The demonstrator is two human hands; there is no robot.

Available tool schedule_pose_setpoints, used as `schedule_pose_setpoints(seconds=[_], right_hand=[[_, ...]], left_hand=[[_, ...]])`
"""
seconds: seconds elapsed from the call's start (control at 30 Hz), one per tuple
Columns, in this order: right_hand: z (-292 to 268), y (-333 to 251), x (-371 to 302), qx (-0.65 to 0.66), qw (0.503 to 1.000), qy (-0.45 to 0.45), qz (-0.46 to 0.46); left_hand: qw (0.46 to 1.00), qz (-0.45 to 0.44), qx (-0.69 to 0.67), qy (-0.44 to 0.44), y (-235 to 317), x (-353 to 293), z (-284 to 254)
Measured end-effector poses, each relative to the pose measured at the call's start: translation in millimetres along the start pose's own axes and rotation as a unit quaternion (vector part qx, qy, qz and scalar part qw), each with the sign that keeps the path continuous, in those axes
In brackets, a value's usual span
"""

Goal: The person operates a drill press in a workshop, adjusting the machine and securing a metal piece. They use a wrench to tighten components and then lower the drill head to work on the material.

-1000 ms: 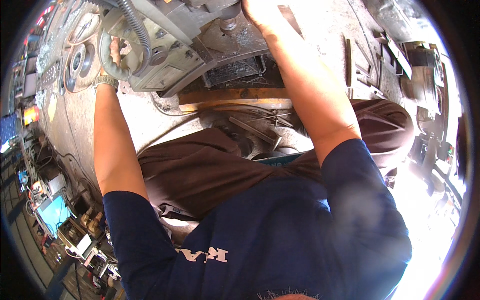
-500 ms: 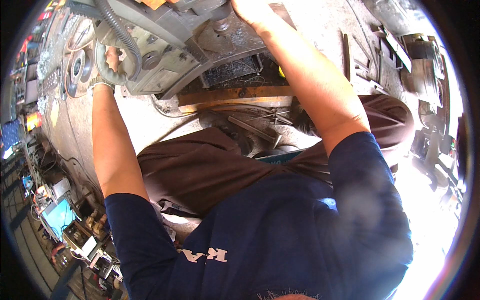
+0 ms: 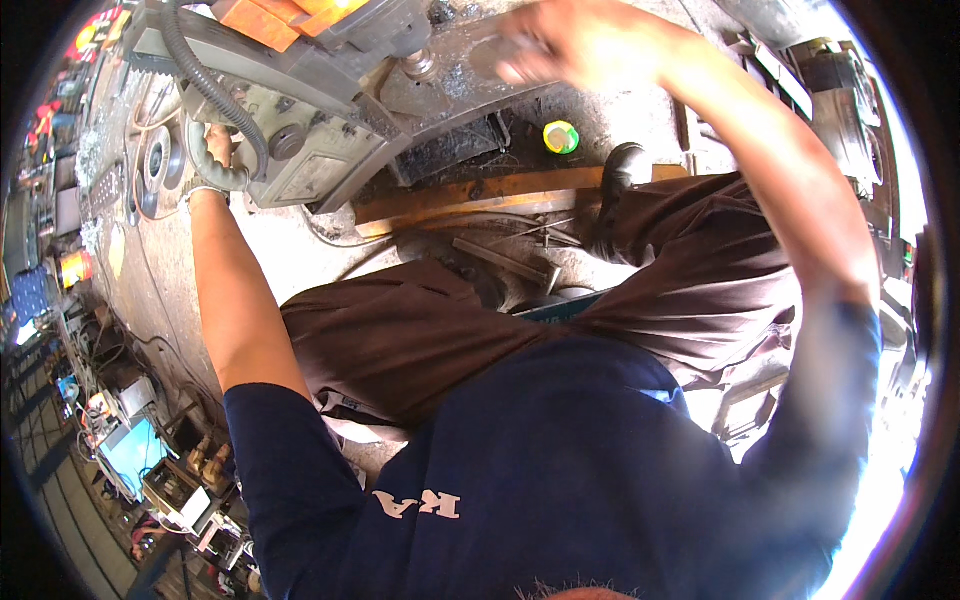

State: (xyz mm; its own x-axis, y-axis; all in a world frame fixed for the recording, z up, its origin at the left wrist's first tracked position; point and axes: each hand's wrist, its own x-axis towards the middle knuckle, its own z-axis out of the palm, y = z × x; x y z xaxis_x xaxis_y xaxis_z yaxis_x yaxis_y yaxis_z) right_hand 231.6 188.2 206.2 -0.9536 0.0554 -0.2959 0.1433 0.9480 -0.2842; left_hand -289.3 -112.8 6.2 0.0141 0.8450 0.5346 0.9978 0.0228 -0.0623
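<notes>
A grey drilling machine (image 3: 330, 150) with an orange top part (image 3: 290, 20) stands at the upper left, a ribbed hose (image 3: 215, 80) looping over it. My left hand (image 3: 217, 145) is closed around the grey curved handle (image 3: 200, 150) on the machine's left side. Beneath the drill chuck (image 3: 420, 65) lies a dark steel piece (image 3: 450, 110) strewn with metal chips. Over this steel hovers my right hand (image 3: 590, 50), fingers bent and smeared by motion. Whether it holds anything cannot be made out; a dark blurred patch shows beside its fingertips.
A yellow-green round container (image 3: 561, 137) sits on the floor beyond an orange-brown steel bar (image 3: 480, 195). A hammer-like tool (image 3: 510, 262) and cables lie between my legs. Cylindrical metal parts (image 3: 850, 130) stand at the right. Cluttered equipment (image 3: 170, 480) fills the lower left.
My right hand has come back from the machine's far upper side and moved right, its elbow swinging outward. The yellow-green container is now fully visible. My left hand stays on the handle.
</notes>
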Motion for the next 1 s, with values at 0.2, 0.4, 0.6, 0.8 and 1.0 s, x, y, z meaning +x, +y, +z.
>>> schedule_pose_setpoints(seconds=[0.2,0.4,0.6,0.8,1.0], right_hand=[[53,-71,-107,-0.025,0.992,-0.105,-0.059],[99,-71,-121,-0.016,0.993,-0.116,0.032],[101,-64,-118,0.049,0.995,-0.087,0.031],[108,-60,-114,0.040,0.994,-0.104,-0.001],[113,-58,-110,0.038,0.994,-0.096,-0.035]], left_hand=[[0.988,0.054,0.117,0.083,6,-6,-37],[0.982,0.064,0.025,0.174,25,17,-34],[0.979,0.065,0.002,0.195,32,21,-44],[0.975,0.067,-0.014,0.209,36,23,-47],[0.972,0.071,-0.021,0.221,38,23,-50]])
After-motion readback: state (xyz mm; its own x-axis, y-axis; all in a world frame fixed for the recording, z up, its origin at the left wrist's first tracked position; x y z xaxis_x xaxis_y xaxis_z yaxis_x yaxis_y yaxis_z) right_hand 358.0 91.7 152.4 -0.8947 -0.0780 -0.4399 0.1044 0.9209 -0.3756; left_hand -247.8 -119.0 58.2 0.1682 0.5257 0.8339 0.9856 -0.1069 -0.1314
